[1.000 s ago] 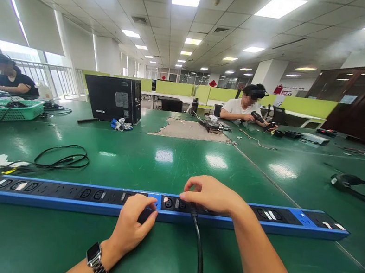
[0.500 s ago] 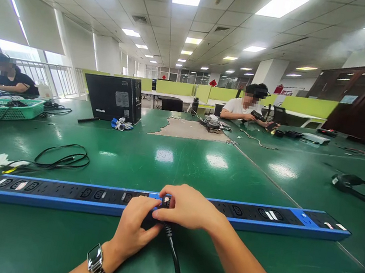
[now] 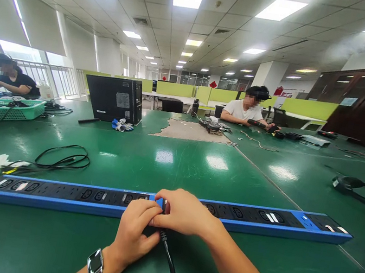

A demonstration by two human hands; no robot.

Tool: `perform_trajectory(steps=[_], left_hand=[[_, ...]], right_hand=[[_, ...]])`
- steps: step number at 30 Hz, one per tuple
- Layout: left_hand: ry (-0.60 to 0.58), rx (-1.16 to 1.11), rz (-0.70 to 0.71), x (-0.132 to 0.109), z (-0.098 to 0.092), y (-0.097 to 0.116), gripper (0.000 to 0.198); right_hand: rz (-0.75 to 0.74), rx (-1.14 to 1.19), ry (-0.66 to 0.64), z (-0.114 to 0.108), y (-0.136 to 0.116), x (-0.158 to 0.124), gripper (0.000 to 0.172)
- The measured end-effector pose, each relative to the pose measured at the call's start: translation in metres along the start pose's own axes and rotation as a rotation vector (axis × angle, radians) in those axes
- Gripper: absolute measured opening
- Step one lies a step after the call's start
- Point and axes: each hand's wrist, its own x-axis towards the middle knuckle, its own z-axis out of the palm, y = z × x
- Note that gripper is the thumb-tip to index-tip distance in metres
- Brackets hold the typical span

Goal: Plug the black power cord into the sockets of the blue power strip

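Long blue-and-black rectangular socket strip (image 3: 60, 205) lies across glossy green tabletop (image 3: 136, 159). Mid-strip: right hand (image 3: 185, 211) pinching end of thick round black cable (image 3: 171, 266); left hand (image 3: 136, 226) curled, touching right, its hold hidden, cannot tell.

Glossy green table (image 3: 123, 154) before you, smooth and light-catching.
Your power strip (image 3: 112, 197) pairs a satin blue casing (image 3: 57, 204) with matt black plastic sockets (image 3: 86, 194); your cord (image 3: 172, 268) looks rubbery, your watch (image 3: 95, 262) shiny, metal-linked. Beyond, you see a matt bare patch (image 3: 186, 131), a plastic basket (image 3: 10, 112) and glossy dark wood cabinets (image 3: 359, 111).
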Motion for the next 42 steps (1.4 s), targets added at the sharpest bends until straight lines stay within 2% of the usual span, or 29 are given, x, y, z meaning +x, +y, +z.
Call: perform_trajectory(steps=[3,6,9,11,13,17,25,32,42], left_hand=[[0.014,0.055,0.036,0.002,-0.003,0.0,0.042],[0.04,0.103,0.018,0.003,-0.006,-0.01,0.039],[0.128,0.18,-0.171,0.002,-0.011,-0.031,0.03],[0.2,0.216,-0.343,0.0,-0.014,-0.044,0.03],[0.217,0.209,-0.429,-0.003,-0.015,-0.052,0.033],[0.106,0.185,-0.366,-0.006,-0.015,-0.055,0.029],[-0.068,0.142,-0.175,-0.005,-0.008,-0.043,0.029],[-0.104,0.178,-0.175,-0.003,0.0,-0.032,0.031],[-0.192,0.149,-0.209,0.001,0.001,-0.031,0.035]], right_hand=[[-0.015,0.038,0.008,-0.002,0.001,0.0,0.047],[0.021,0.078,0.04,-0.007,0.005,-0.002,0.049],[0.088,0.129,0.105,-0.015,0.008,-0.005,0.048],[0.125,0.173,0.139,-0.021,0.011,-0.007,0.047],[0.143,0.214,0.152,-0.026,0.012,-0.009,0.046],[0.147,0.233,0.167,-0.031,0.014,-0.011,0.042],[0.084,0.185,0.169,-0.026,0.019,-0.006,0.041],[0.074,0.143,0.159,-0.023,0.018,-0.002,0.039],[0.066,0.12,0.135,-0.019,0.016,0.003,0.038]])
